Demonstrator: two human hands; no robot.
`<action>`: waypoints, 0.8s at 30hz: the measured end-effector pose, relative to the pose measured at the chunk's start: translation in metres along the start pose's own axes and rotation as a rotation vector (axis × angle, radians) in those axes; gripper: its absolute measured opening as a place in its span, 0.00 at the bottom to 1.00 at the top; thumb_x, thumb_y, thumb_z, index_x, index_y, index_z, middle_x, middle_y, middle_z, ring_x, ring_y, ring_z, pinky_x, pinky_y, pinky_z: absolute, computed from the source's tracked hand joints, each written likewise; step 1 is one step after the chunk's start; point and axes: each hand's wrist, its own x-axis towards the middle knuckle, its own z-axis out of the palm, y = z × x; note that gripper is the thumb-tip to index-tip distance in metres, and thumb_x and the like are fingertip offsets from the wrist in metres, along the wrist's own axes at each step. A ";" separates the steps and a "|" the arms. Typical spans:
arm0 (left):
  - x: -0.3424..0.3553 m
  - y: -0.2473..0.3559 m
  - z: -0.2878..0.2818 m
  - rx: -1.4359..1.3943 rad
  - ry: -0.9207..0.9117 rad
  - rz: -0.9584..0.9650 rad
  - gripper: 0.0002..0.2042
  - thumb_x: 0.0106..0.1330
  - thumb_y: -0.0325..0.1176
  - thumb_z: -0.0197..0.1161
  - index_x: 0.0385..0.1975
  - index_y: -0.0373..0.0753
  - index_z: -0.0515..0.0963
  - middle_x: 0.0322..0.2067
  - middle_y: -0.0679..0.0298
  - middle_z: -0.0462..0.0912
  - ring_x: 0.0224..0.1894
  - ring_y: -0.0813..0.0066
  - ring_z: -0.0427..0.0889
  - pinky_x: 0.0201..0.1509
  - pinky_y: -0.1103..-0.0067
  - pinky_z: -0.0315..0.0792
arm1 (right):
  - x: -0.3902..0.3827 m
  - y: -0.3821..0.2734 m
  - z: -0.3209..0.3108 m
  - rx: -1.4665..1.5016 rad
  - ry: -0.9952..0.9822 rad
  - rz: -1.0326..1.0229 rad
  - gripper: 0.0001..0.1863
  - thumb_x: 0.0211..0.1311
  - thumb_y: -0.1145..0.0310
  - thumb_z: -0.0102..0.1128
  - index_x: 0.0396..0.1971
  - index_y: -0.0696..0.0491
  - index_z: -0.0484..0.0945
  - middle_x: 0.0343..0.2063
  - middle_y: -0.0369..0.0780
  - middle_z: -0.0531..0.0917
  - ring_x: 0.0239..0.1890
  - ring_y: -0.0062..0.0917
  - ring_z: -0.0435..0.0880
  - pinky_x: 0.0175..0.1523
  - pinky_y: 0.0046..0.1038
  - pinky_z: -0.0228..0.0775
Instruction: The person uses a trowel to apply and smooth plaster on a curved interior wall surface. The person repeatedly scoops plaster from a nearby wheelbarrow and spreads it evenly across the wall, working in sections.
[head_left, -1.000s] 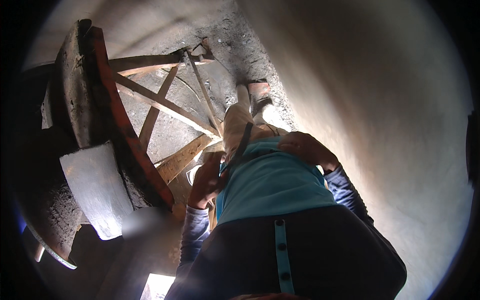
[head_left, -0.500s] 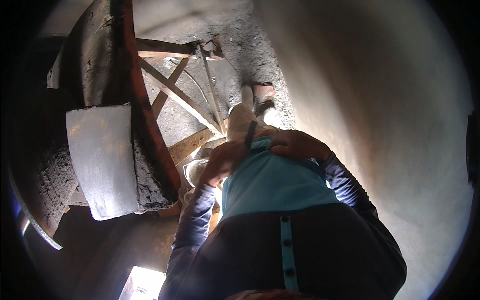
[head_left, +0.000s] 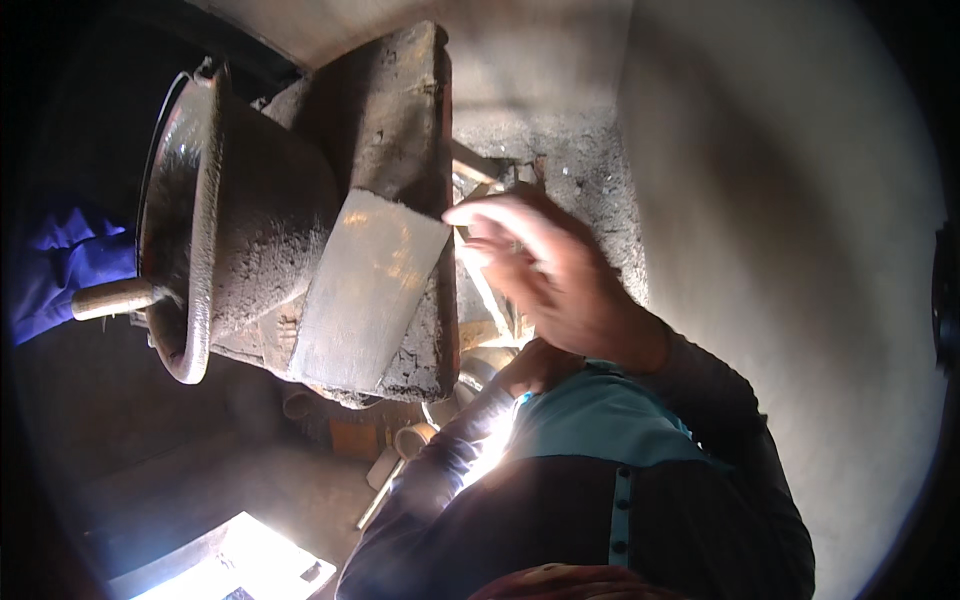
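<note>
My right hand (head_left: 555, 275) is raised, slightly blurred, its fingers apart and holding nothing. Its fingertips come close to the upper right corner of a flat, rectangular grey metal plate (head_left: 370, 290). That plate lies on a rough, mortar-crusted board (head_left: 395, 110); if it has a handle, it is hidden. At my waist, against the teal shirt (head_left: 590, 415), rests my left hand (head_left: 538, 368); its fingers are mostly hidden behind my right forearm and the cloth. Left of the plate stands a mortar-caked bucket (head_left: 265, 190) with a thick rim. A wooden handle (head_left: 115, 298) sticks out at that rim.
A smooth plastered wall (head_left: 780, 250) rises along the right. Blue cloth (head_left: 80, 250) shows beyond the bucket. Under the board are wooden struts and a round container (head_left: 485, 365). A bright opening (head_left: 230, 560) lies at the lower left.
My right hand has left my waist and moved up and left toward the plate. My left hand stays at the waist. The view has shifted, bringing the bucket's rim and wooden handle into sight.
</note>
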 end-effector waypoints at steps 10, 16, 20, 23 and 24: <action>0.009 0.016 0.011 -0.330 0.064 -0.011 0.16 0.78 0.40 0.52 0.54 0.35 0.76 0.44 0.56 0.83 0.48 0.64 0.84 0.58 0.64 0.76 | 0.025 0.008 0.009 0.298 -0.182 0.199 0.11 0.72 0.67 0.63 0.46 0.57 0.75 0.35 0.39 0.82 0.37 0.21 0.82 0.41 0.26 0.77; 0.021 0.038 -0.020 -0.643 0.061 0.054 0.18 0.79 0.41 0.50 0.57 0.33 0.74 0.45 0.56 0.83 0.48 0.65 0.83 0.59 0.64 0.75 | -0.010 0.008 -0.067 0.467 -0.105 0.252 0.13 0.71 0.66 0.64 0.47 0.58 0.75 0.41 0.38 0.80 0.40 0.19 0.80 0.46 0.25 0.73; 0.064 0.045 -0.036 -0.754 -0.100 0.031 0.25 0.80 0.49 0.48 0.62 0.32 0.71 0.52 0.53 0.80 0.52 0.65 0.81 0.61 0.65 0.75 | -0.051 0.045 -0.142 0.307 -0.015 0.539 0.14 0.71 0.62 0.64 0.47 0.56 0.79 0.39 0.36 0.81 0.44 0.21 0.80 0.51 0.28 0.73; 0.086 0.103 -0.028 -1.075 -0.210 -0.155 0.22 0.81 0.43 0.47 0.63 0.32 0.71 0.54 0.56 0.81 0.52 0.72 0.80 0.58 0.73 0.76 | -0.092 0.093 -0.177 0.272 0.019 0.683 0.16 0.72 0.59 0.62 0.48 0.57 0.79 0.39 0.37 0.82 0.44 0.21 0.80 0.53 0.28 0.73; 0.096 0.100 -0.026 -0.824 -0.256 -0.071 0.22 0.81 0.42 0.47 0.62 0.32 0.72 0.52 0.57 0.82 0.51 0.74 0.80 0.56 0.74 0.76 | -0.102 0.104 -0.183 0.251 0.033 0.727 0.17 0.72 0.59 0.63 0.48 0.57 0.79 0.39 0.37 0.82 0.44 0.21 0.80 0.53 0.28 0.73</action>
